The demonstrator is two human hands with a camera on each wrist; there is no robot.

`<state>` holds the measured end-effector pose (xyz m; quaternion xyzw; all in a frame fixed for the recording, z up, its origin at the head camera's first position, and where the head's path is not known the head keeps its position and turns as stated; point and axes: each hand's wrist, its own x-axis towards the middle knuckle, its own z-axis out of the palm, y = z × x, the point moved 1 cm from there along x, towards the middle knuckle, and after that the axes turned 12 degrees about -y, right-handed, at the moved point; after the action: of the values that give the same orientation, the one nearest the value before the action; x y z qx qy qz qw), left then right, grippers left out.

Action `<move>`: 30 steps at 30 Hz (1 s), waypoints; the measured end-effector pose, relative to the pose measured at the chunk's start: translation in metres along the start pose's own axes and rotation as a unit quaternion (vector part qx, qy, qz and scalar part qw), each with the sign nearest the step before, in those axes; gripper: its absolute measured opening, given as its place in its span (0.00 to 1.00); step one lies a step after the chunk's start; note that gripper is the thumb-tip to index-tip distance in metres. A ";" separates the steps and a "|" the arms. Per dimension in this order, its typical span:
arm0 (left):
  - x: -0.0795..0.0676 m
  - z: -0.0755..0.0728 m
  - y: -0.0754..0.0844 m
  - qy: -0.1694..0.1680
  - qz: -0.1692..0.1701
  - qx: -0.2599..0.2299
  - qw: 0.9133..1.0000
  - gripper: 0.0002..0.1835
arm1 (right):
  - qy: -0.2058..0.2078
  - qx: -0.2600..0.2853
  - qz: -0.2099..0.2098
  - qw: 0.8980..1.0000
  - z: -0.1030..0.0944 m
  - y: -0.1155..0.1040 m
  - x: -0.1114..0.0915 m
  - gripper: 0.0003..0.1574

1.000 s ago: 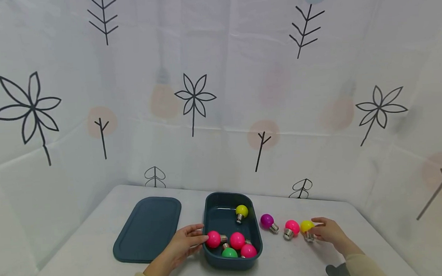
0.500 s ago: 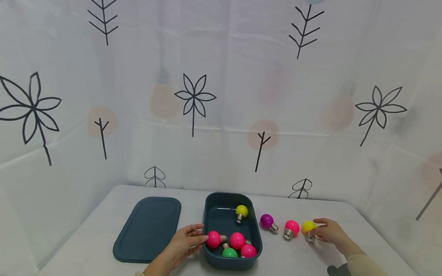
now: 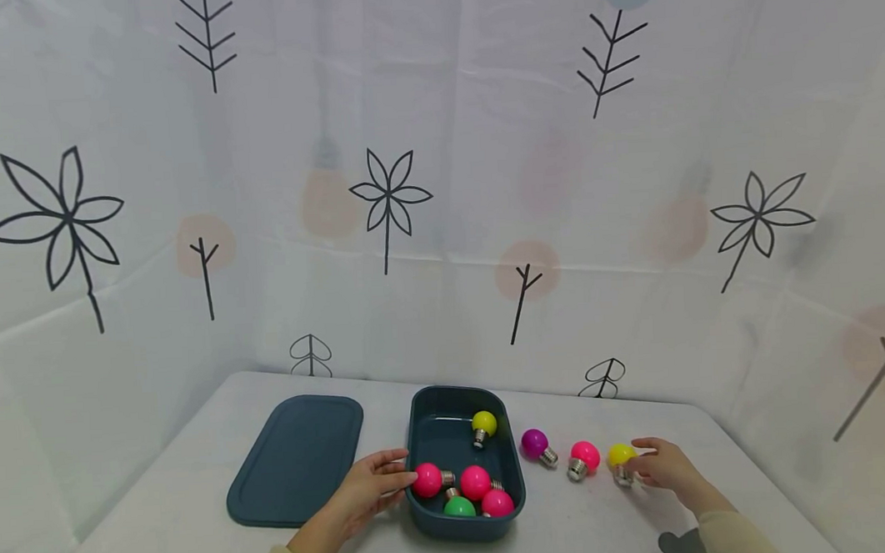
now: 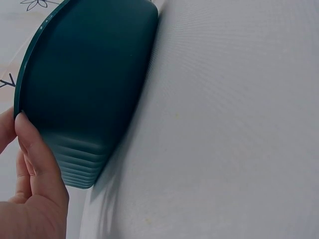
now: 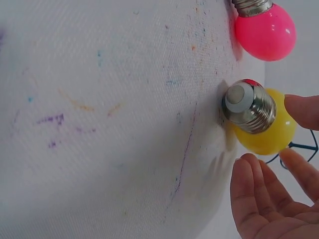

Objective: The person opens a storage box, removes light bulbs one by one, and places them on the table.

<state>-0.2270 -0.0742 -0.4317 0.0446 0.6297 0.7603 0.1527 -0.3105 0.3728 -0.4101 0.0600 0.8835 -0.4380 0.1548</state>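
Note:
In the head view, my left hand (image 3: 374, 487) grips the near-left rim of a dark teal plastic box (image 3: 467, 532). The left wrist view shows thumb and fingertips pinching the edge of that box (image 4: 94, 74). Several bulbs lie inside: a yellow one (image 3: 483, 423), pink ones (image 3: 475, 482) and a green one (image 3: 460, 507). On the right, my right hand (image 3: 664, 467) pinches a yellow light bulb (image 3: 621, 456) resting on the table. Up close, the right wrist view has the screw base of the yellow bulb (image 5: 271, 132) facing the camera, fingertips at its round part.
Between box and right hand lie a purple bulb (image 3: 535, 444) and a pink bulb (image 3: 585, 455) on the white table (image 3: 568, 529). A flat dark teal lid (image 3: 298, 459) lies left of the box. A patterned curtain (image 3: 445, 326) stands behind the table.
My right hand and the yellow bulb have shifted slightly to the right, away from the pink bulb. The left hand and the box have stayed put.

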 end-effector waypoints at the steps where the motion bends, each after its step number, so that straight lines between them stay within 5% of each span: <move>1: 0.000 0.000 0.000 0.001 -0.001 0.000 1.000 0.32 | 0.000 -0.002 0.000 1.000 -0.001 0.000 0.000 0.39; 30: -0.001 0.001 0.000 0.004 -0.002 -0.005 1.000 0.32 | -0.003 -0.023 -0.039 0.999 -0.021 -0.010 -0.014 0.41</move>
<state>-0.2262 -0.0735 -0.4310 0.0395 0.6270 0.7631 0.1515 -0.3039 0.3840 -0.3861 0.0204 0.8947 -0.4231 0.1418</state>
